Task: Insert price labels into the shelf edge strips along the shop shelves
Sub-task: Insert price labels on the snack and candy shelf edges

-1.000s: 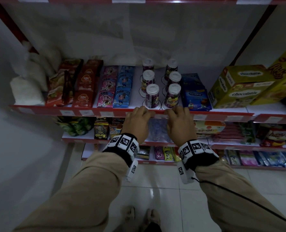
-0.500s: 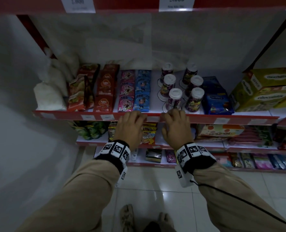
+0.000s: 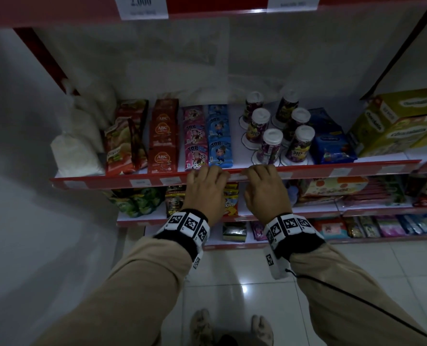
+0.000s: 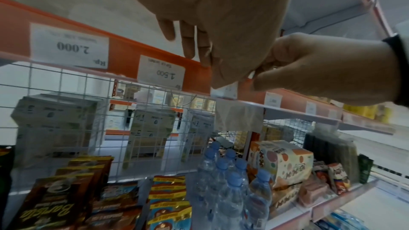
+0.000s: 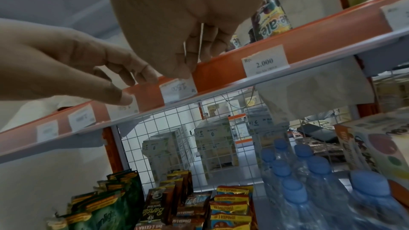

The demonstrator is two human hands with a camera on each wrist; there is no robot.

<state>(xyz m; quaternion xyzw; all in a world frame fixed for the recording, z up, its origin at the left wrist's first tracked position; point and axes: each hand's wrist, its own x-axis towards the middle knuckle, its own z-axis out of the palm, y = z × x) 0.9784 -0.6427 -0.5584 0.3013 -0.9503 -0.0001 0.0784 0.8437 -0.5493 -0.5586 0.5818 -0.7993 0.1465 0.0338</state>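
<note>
The red shelf edge strip (image 3: 107,182) runs along the shelf of snacks and drink cups. Both my hands are at it, side by side. My right hand (image 3: 259,171) curls over the strip's top edge, and its thumb presses a white price label (image 5: 178,90) marked 1.500 against the strip's front. My left hand (image 3: 206,172) lies just to the left with fairly straight fingers on the strip's top edge. Its thumb (image 5: 124,97) touches the neighbouring label (image 5: 121,107). In the left wrist view the label between my hands is mostly hidden behind my left palm.
More white labels sit in the strip, among them a 2.000 label (image 5: 265,62) to the right. Drink cups (image 3: 269,146) and sachet packs (image 3: 218,136) stand just behind the strip. Below are water bottles (image 5: 292,181) and coffee packs (image 5: 159,211). A white wall (image 3: 20,196) closes the left end.
Both hands have slid a little to the left along the strip, from under the drink cups toward the blue sachets. My head view has shifted and now shows the upper shelf's labels.
</note>
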